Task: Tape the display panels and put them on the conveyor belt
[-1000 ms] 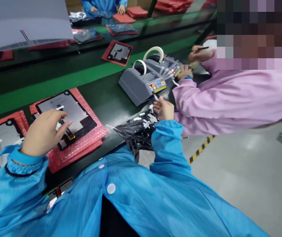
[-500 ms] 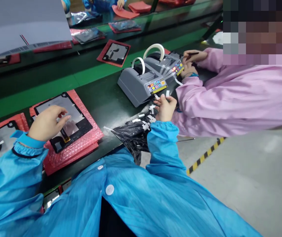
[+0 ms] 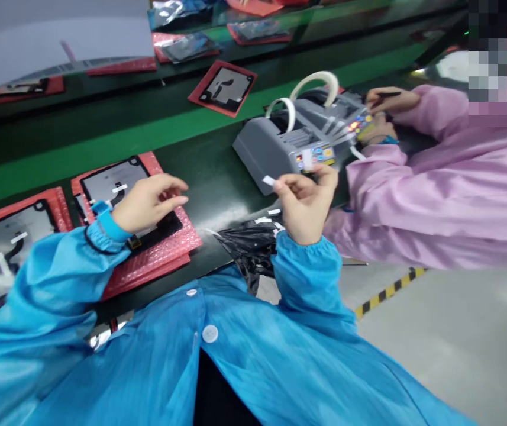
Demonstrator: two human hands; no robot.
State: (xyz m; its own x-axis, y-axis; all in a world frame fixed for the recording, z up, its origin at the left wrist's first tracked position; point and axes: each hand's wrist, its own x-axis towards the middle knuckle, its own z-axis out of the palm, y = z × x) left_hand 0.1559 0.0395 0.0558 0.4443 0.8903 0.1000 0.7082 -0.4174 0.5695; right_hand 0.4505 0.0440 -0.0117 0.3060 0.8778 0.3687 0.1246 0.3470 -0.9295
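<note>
Drawing right grip (image 3: 305,210) back from grey dispenser (image 3: 262,148) just ahead; I pinch white tape strip (image 3: 268,180) at thumb tip, strip seemingly free of dispenser. Left grip (image 3: 147,204) spread, shifted rightward over panel (image 3: 112,176) lying below it.

On my remote feed, I observe glossy red bubble wrap (image 3: 186,239) left; tape dispenser (image 3: 260,151) right, smooth grey plastic; black film (image 3: 248,247) (crinkled) near, shiny.

Left fingers (image 3: 170,183) curl loosely, right fingers (image 3: 326,177) bend.
</note>
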